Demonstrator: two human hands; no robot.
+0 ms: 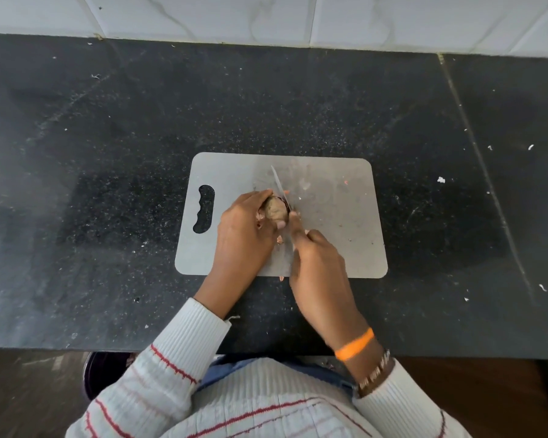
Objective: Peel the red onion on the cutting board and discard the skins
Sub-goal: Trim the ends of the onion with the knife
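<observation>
— Where's the onion [276, 210]?

— On the grey cutting board [336, 216], left of its middle. The left hand [246, 229] curls round it, thumb at its near side, so only its brownish skin shows between the fingers.

— And the other hand?

— The right hand [317, 263] is wrapped round a knife [279, 188] handle, forefinger stretched along the spine. The blade runs away from the person, just at the onion's right side; whether it bites in, I can't tell.

— Any skins?

— Small reddish skin scraps [279, 240] lie on the board beside the left hand. The board sits on a black speckled counter [108, 153] backed by white tiles [203, 14].
</observation>
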